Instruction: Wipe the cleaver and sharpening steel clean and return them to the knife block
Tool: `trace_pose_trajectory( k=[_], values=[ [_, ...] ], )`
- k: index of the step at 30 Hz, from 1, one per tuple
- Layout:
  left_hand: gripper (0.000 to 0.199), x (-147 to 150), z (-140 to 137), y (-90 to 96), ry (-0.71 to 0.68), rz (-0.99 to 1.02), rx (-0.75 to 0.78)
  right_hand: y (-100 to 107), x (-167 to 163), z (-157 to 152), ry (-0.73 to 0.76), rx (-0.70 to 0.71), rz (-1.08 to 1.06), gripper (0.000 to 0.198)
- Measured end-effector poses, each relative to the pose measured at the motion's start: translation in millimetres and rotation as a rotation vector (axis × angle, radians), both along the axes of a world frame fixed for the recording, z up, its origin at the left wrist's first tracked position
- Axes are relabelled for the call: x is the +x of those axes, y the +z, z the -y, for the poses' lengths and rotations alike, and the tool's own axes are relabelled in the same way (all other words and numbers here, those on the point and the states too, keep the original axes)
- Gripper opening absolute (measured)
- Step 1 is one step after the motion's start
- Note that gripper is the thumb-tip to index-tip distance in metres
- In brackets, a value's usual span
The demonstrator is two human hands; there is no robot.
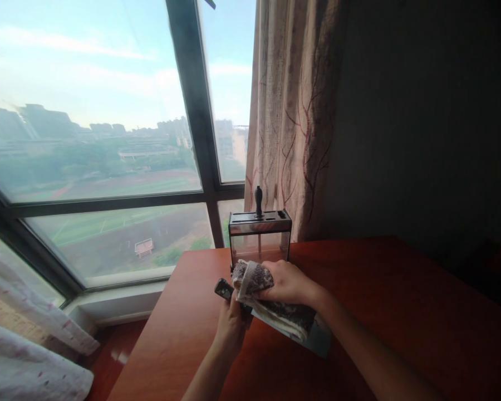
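My left hand (pixel 232 323) is closed around the dark handle (pixel 222 288) of a kitchen knife, and the handle's end sticks out to the upper left. The broad blade (pixel 320 338) slants down to the right above the table, mostly covered by a cloth. My right hand (pixel 290 284) grips that folded grey-and-white cloth (pixel 278 317) and presses it against the blade. Just beyond my hands stands a clear-sided knife block (pixel 260 221) with a dark slotted top. One black-handled tool (pixel 258 200) stands upright in it, its thin shaft visible through the side.
Everything is over a reddish-brown wooden table (pixel 183 312). Behind and left is a large window with a dark frame (pixel 108 205). A patterned curtain (pixel 294 111) hangs behind the block, and another curtain (pixel 29 356) is at lower left. The right side is dark.
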State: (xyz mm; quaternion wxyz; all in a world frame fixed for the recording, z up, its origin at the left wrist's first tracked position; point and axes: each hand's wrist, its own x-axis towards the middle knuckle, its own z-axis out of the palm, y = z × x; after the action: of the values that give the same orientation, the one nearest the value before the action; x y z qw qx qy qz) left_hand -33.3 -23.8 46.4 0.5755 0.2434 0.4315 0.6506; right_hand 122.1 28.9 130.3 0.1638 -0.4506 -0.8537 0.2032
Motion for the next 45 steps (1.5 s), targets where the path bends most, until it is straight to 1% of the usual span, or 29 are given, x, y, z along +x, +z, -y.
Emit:
trace_pose_trajectory(
  k=[3, 6, 9, 12, 14, 18, 21, 25, 30, 34, 37, 42, 45],
  values=[
    [0.044, -0.1, 0.5, 1.7, 0.005, 0.002, -0.001, -0.2, -2.3, 1.2, -0.019, -0.009, -0.064, 0.046],
    [0.041, -0.9, 0.6, 5.1, -0.028, -0.021, 0.001, -2.7, 1.5, 0.3, -0.025, -0.051, -0.246, 0.043],
    [0.038, -3.4, -0.3, 6.4, -0.096, -0.055, 0.03, -7.3, 10.1, -3.4, -0.061, -0.09, -0.47, 0.045],
    [0.038, -8.1, -2.2, 7.7, -0.11, -0.049, 0.051, -11.3, 23.8, -7.0, -0.066, -0.171, -0.581, 0.046],
    [0.039, -11.6, -4.0, 9.9, -0.062, -0.028, 0.049, -12.1, 35.1, -7.6, -0.04, -0.247, -0.559, 0.046],
    [0.041, -17.2, -6.5, 17.0, 0.041, 0.006, 0.035, -8.9, 55.7, -5.6, 0.06, -0.387, -0.419, 0.048],
    [0.041, -19.0, -6.8, 21.2, 0.073, 0.021, 0.024, -4.5, 62.6, -3.7, 0.137, -0.435, -0.311, 0.046],
    [0.041, -18.2, -6.1, 22.3, 0.082, 0.017, 0.003, 0.3, 58.2, -1.2, 0.189, -0.424, -0.215, 0.044],
    [0.038, -14.4, -5.0, 18.7, 0.041, 0.035, 0.029, 2.4, 38.2, 0.4, 0.213, -0.323, -0.234, 0.041],
    [0.036, -11.9, -4.6, 14.4, 0.021, 0.038, 0.031, 1.5, 19.9, -1.8, 0.171, -0.233, -0.184, 0.045],
    [0.035, -13.1, -6.4, 10.0, 0.025, 0.047, 0.032, 1.2, 12.4, -2.7, 0.127, -0.189, -0.133, 0.049],
    [0.037, -20.0, -12.6, 1.9, -0.033, 0.077, 0.042, 2.7, 18.8, 2.7, 0.134, -0.197, -0.154, 0.044],
    [0.039, -24.4, -15.2, 1.1, -0.034, 0.111, 0.048, 1.7, 30.7, 7.1, 0.129, -0.248, -0.183, 0.042]
  ],
)
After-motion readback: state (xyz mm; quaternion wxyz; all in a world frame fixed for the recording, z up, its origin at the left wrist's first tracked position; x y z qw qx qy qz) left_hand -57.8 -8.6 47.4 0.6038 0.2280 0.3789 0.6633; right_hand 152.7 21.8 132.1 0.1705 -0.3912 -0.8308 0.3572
